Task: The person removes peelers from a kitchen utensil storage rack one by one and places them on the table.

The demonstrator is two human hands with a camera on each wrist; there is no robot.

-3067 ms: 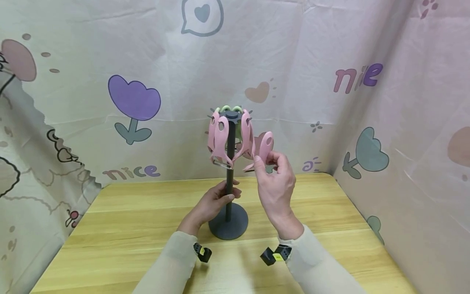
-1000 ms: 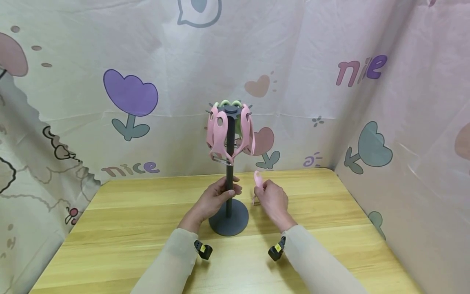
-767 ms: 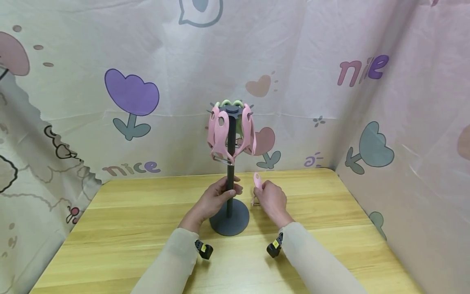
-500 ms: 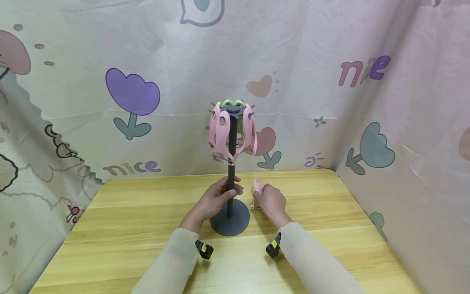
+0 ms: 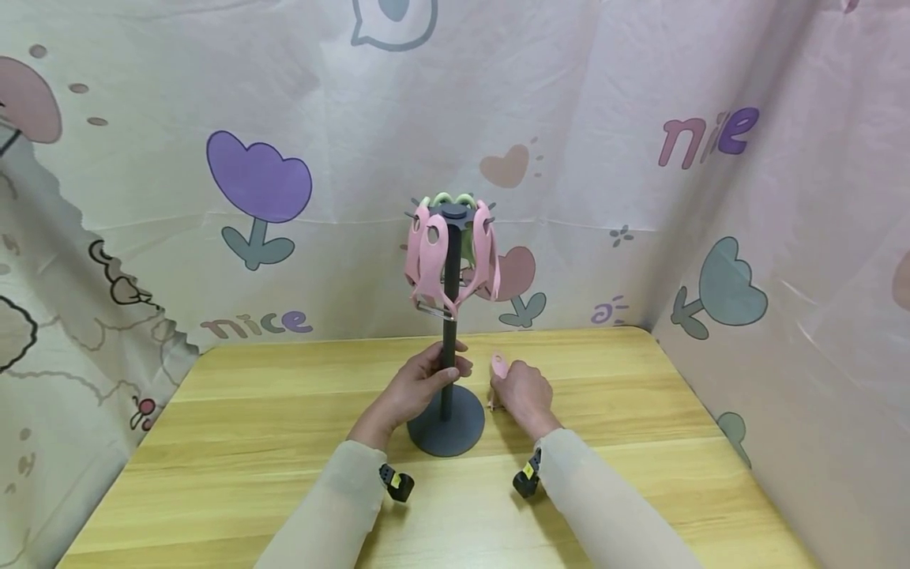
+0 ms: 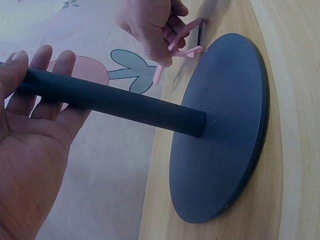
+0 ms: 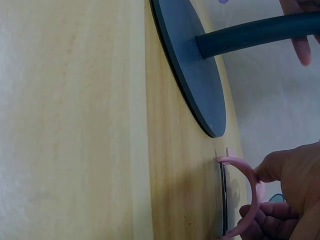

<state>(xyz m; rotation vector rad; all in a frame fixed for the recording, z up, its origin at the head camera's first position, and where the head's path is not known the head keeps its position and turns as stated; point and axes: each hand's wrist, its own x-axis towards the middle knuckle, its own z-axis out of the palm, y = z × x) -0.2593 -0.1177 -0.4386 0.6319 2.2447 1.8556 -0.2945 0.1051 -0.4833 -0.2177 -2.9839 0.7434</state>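
A dark stand with a round base and an upright pole carries several pink peelers and green ones on hooks around its top. The left hand has its thumb and fingers round the pole, above the base. To the right of the base, the right hand pinches a pink peeler by its handle, low at the tabletop. In the right wrist view the peeler's metal blade faces the wood; whether it touches cannot be told.
The stand is on a light wooden table. Printed cloth hangs behind the table and at both sides. Each sleeved wrist wears a small black camera, one on the left and one on the right.
The right hand has moved down from beside the hanging peelers to the tabletop with its pink peeler, whose handle has lately sunk lower. The left hand still holds the pole.
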